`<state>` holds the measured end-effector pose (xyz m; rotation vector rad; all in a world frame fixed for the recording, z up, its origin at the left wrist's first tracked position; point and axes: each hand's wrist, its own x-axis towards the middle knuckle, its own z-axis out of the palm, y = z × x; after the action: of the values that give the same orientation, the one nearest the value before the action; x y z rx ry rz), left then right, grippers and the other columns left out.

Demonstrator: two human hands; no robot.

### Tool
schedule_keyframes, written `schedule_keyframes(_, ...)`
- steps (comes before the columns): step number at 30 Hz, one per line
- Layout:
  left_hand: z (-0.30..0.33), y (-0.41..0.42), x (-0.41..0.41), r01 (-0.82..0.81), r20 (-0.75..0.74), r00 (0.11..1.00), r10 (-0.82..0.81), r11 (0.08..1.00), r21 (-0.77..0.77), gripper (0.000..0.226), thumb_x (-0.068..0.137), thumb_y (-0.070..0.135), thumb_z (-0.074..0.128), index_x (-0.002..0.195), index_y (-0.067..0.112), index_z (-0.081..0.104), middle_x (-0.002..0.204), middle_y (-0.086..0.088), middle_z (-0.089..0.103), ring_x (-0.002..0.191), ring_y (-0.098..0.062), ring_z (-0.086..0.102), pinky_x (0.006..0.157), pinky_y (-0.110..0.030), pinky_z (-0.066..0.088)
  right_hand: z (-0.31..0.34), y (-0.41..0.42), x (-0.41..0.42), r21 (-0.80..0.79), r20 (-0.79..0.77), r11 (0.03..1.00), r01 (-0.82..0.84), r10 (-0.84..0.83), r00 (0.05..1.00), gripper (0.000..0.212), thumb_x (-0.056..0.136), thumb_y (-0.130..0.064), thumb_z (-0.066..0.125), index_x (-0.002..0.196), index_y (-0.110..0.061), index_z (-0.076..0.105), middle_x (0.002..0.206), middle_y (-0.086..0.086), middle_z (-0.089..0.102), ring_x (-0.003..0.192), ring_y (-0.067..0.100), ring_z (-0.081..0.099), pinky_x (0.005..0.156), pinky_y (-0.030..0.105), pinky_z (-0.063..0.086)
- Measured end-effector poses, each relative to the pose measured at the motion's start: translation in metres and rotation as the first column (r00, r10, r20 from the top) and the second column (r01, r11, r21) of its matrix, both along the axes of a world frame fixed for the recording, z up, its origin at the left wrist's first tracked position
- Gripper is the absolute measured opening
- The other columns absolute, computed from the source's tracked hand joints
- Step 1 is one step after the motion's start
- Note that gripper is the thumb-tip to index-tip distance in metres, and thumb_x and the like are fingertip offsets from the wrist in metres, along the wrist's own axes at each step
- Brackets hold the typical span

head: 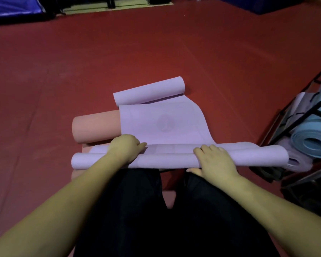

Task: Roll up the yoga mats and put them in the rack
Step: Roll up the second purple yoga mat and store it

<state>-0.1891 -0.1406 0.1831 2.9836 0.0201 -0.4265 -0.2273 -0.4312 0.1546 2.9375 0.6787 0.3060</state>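
Here, a lilac yoga mat [163, 123] lies partly rolled on the red floor [156, 52], with 1 roll at its near end under both hands and another curl at its far end. The left hand [125, 148] rests on top of the near roll, fingers curled over it and pressing down. The right hand [214, 159] sits on the same roll further right, fingers bent over the top, thumb on the near side. The flat middle of the mat carries a faint round emblem and thin lines; no writing on it can be read. A rolled pink mat [95, 127] lies just beyond the left hand, its right end hidden under the lilac sheet. At the right edge, a black rack [296, 115] holds a rolled blue mat [311, 140] and pale rolls beside it.
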Motion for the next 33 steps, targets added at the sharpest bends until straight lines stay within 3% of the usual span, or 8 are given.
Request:
schedule_keyframes(4, 0.0, -0.003, -0.024, -0.053, 0.235, 0.971, 0.054, 0.999, -0.01, 0.061, 0.102, 0.055, 0.032, 0.061, 0.015, 0.053, 0.069, -0.002, 0.057, 0.076, -0.029, 0.059, 0.062, -0.037, 0.04, 0.011, -0.003, 0.01, -0.002, -0.11, 1.0, -0.021, 0.021, 0.994, 0.07, 0.073, -0.08, 0.043, 0.098, -0.017, 0.061, 0.091, 0.001, 0.059, 0.076, 0.027, 0.062, 0.06, 0.036, 0.042)
schedule_keyframes(7, -0.011, 0.003, -0.044, 0.013, 0.45, 0.892, 0.03, 0.996, -0.092, 0.068, 0.095, 0.058, 0.027, 0.061, 0.011, 0.062, 0.066, -0.005, 0.057, 0.07, -0.031, 0.056, 0.062, -0.039, 0.042, 0.021, -0.006, 0.019, 0.12, -0.293, 0.99, 0.073, -0.035, 0.955, 0.065, 0.079, -0.076, 0.052, 0.112, -0.019, 0.047, 0.11, -0.002, 0.05, 0.092, 0.026, 0.059, 0.065, 0.035, 0.034)
schedule_keyframes(14, -0.034, 0.011, -0.054, 0.106, 0.527, 0.838, -0.138, 0.99, 0.09, 0.047, 0.094, 0.047, 0.035, 0.067, 0.015, 0.055, 0.068, -0.006, 0.052, 0.067, -0.032, 0.052, 0.06, -0.039, 0.041, 0.031, -0.007, 0.026, 0.19, -0.393, 0.973, 0.129, -0.045, 0.918, 0.059, 0.072, -0.075, 0.061, 0.096, -0.022, 0.052, 0.093, -0.01, 0.052, 0.089, 0.016, 0.051, 0.067, 0.035, 0.036)
schedule_keyframes(19, -0.024, 0.015, -0.029, 0.134, 0.404, 0.903, -0.143, 0.99, 0.052, 0.051, 0.093, 0.051, 0.023, 0.066, 0.017, 0.05, 0.062, -0.006, 0.057, 0.059, -0.036, 0.057, 0.052, -0.039, 0.041, 0.014, -0.012, 0.015, 0.162, -0.117, 0.983, 0.089, -0.071, 0.991, 0.063, 0.078, -0.078, 0.034, 0.089, -0.027, 0.07, 0.083, -0.008, 0.065, 0.084, 0.021, 0.061, 0.075, 0.036, 0.042)
schedule_keyframes(23, -0.015, 0.01, -0.018, 0.096, 0.318, 0.941, -0.114, 0.993, 0.073, 0.062, 0.1, 0.055, 0.016, 0.092, 0.016, 0.063, 0.09, -0.005, 0.068, 0.086, -0.034, 0.063, 0.069, -0.039, 0.044, 0.012, -0.013, 0.014, 0.145, -0.049, 0.968, 0.203, -0.198, 0.979, 0.05, 0.091, -0.054, 0.03, 0.083, -0.021, 0.066, 0.078, 0.0, 0.056, 0.076, 0.028, 0.056, 0.066, 0.038, 0.039)
schedule_keyframes(26, 0.003, 0.003, -0.009, 0.024, 0.198, 0.98, -0.03, 0.999, 0.032, 0.057, 0.105, 0.051, 0.02, 0.099, 0.018, 0.066, 0.102, -0.008, 0.069, 0.095, -0.033, 0.062, 0.076, -0.038, 0.043, 0.028, -0.011, 0.028, 0.143, -0.087, 0.962, 0.231, -0.22, 0.972, 0.06, 0.093, -0.051, 0.02, 0.075, -0.015, 0.065, 0.073, 0.005, 0.061, 0.073, 0.033, 0.061, 0.062, 0.039, 0.041)
schedule_keyframes(30, 0.03, 0.006, 0.013, 0.028, 0.065, 0.998, -0.029, 1.0, 0.004, 0.057, 0.105, 0.049, 0.016, 0.089, 0.016, 0.06, 0.11, -0.015, 0.066, 0.099, -0.033, 0.059, 0.089, -0.04, 0.046, 0.052, -0.01, 0.044, 0.054, -0.115, 0.963, 0.263, -0.255, 0.96, 0.053, 0.103, -0.048, 0.023, 0.096, -0.017, 0.066, 0.098, 0.005, 0.069, 0.093, 0.032, 0.064, 0.07, 0.037, 0.04)
schedule_keyframes(33, 0.039, 0.009, 0.017, 0.006, -0.053, 0.999, -0.008, 0.999, -0.031, 0.06, 0.106, 0.048, 0.019, 0.108, 0.008, 0.064, 0.125, -0.02, 0.061, 0.108, -0.033, 0.055, 0.096, -0.039, 0.042, 0.067, -0.014, 0.048, 0.091, -0.338, 0.951, 0.297, -0.251, 0.907, 0.046, 0.103, -0.048, 0.026, 0.095, -0.016, 0.059, 0.101, 0.01, 0.067, 0.09, 0.033, 0.059, 0.069, 0.037, 0.037)
